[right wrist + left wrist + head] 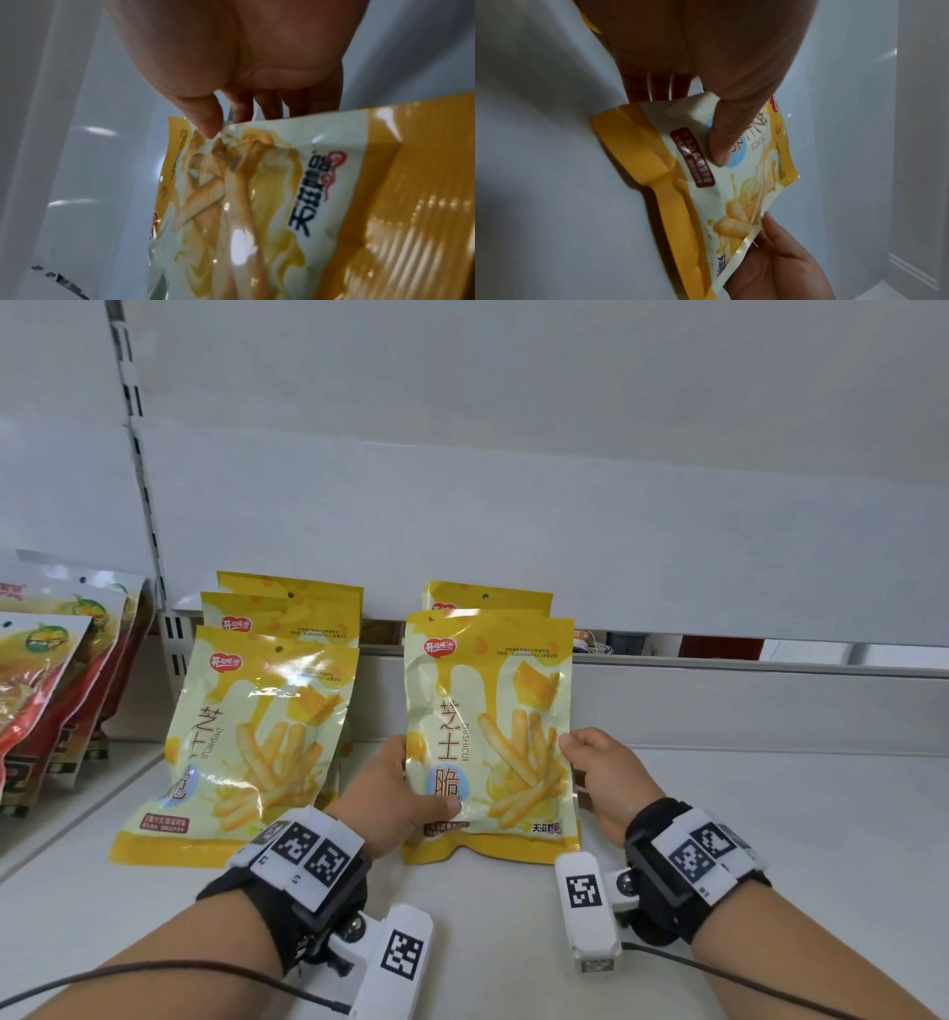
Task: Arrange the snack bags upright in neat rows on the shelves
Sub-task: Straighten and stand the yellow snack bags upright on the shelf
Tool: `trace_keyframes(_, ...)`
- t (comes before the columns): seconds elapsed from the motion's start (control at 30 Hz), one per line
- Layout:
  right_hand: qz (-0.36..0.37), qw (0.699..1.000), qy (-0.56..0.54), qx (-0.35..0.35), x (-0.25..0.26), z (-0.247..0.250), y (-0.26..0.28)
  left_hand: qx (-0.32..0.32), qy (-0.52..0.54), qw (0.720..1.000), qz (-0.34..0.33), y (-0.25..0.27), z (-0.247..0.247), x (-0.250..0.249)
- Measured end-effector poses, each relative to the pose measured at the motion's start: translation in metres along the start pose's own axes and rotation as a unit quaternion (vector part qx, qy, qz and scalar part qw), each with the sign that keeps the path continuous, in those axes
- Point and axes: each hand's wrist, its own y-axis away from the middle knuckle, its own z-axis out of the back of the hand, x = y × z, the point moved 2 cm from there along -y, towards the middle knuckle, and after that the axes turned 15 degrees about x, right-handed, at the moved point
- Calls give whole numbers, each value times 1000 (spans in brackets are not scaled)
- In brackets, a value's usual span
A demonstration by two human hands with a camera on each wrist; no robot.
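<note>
A yellow and cream cheese-stick snack bag stands upright on the white shelf at the front of the right row. My left hand grips its lower left edge, thumb on the printed face and fingers behind. My right hand pinches its right edge, thumb in front and fingers behind the bag. At least one matching bag stands right behind it. To the left, a row of three like bags leans back.
Red and orange snack bags stand in a row on the neighbouring shelf section at far left, beyond a slotted upright. A low back rail closes the shelf. Bare shelf surface stretches to the right of my right hand.
</note>
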Motion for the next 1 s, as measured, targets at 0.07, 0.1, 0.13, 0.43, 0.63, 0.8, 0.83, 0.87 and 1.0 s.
trace_keyframes(0.07,-5,999,-45,-6,-1,-2,0,5,-4,1000,5,1,-1,0)
trace_keyframes(0.1,-8,997,-72,-3,-2,-3,0,11,-8,1000,6,1,-1,0)
trace_keyframes(0.13,-11,996,-94,2,-3,-3,-1,18,-14,1000,6,1,-1,0)
trace_keyframes(0.43,23,982,-186,32,-2,-16,-14,3,-14,1000,8,-5,7,0)
trace_keyframes(0.63,34,976,-215,23,-7,-20,-29,-7,-19,1000,19,-17,13,3)
trace_keyframes(0.8,29,981,-191,35,-10,-17,-33,-1,-8,1000,17,-17,12,6)
trace_keyframes(0.83,26,981,-186,40,-11,-16,-33,0,-1,1000,16,-16,12,6)
trace_keyframes(0.87,23,982,-181,45,-11,-16,-32,2,4,1000,14,-16,12,6)
trace_keyframes(1.0,22,985,-153,74,-12,-16,-34,19,-6,1000,9,-13,11,0)
